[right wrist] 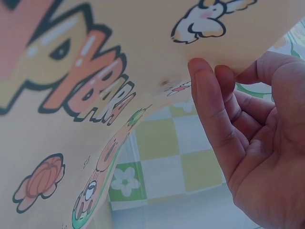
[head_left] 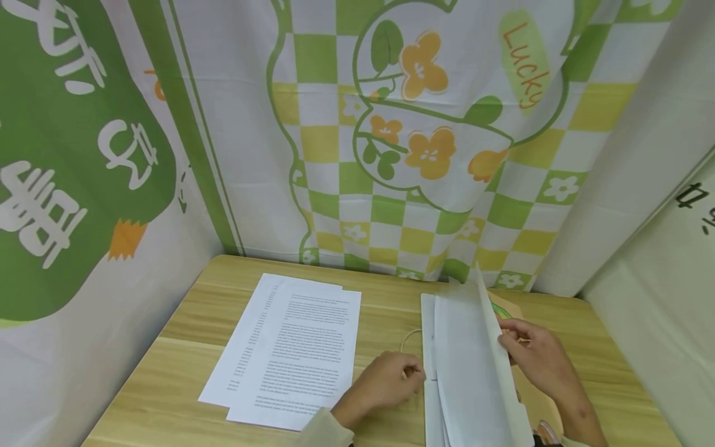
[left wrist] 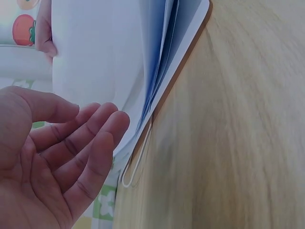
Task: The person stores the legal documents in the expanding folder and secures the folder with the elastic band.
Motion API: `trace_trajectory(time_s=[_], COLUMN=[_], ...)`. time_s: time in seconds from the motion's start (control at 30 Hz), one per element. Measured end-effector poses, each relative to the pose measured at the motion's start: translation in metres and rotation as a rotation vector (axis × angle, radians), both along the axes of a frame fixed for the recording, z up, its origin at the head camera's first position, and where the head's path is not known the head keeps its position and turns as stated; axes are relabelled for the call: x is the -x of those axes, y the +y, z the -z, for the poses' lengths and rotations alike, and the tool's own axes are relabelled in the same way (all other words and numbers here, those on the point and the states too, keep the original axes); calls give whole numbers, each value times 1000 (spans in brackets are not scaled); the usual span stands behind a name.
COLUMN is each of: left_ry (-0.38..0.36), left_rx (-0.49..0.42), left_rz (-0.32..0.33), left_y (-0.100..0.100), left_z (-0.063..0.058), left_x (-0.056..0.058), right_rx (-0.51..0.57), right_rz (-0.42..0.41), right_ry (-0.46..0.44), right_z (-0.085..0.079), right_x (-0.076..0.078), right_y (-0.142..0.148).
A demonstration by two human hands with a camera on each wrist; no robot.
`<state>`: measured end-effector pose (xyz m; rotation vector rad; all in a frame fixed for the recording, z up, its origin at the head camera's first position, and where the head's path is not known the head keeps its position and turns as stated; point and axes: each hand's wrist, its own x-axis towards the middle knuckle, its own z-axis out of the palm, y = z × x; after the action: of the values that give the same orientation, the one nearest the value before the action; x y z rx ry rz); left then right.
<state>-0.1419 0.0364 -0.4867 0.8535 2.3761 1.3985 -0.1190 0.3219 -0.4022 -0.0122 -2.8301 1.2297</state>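
Note:
A document folder (head_left: 463, 366) with white inner leaves lies at the right of the table, its cover lifted up. My right hand (head_left: 539, 360) pinches the cover's edge between thumb and fingers. In the right wrist view the cover (right wrist: 33, 133) shows a tan outside with cartoon drawings and big lettering. My left hand (head_left: 391, 379) is beside the folder's left edge. Its fingers are loosely bent, with nothing between them in the left wrist view. From that edge sticks out a thin elastic loop (left wrist: 127, 180).
Two overlapping stacks or sheets of printed paper (head_left: 313, 354) lie on the wooden table (head_left: 184, 329), left of my left hand. A patterned curtain (head_left: 329, 155) hangs along the table's back edge, and white cloth hangs at both sides.

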Motion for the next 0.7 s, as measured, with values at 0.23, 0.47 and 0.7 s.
trace_trajectory(time_s=[0.23,0.47,0.7], left_ry=[7,-29,70], left_rx=[-1,20,88], left_rz=[-31,-71,-115], left_y=[-20,-43,-74], left_z=[-4,-6,-5], left_x=[1,3,8], right_rx=[0,-17,-12], right_rz=[1,2,4], right_ry=[-8,-8,-19], right_z=[1,0,1], right_x=[1,0,1], right_y=[0,0,0])
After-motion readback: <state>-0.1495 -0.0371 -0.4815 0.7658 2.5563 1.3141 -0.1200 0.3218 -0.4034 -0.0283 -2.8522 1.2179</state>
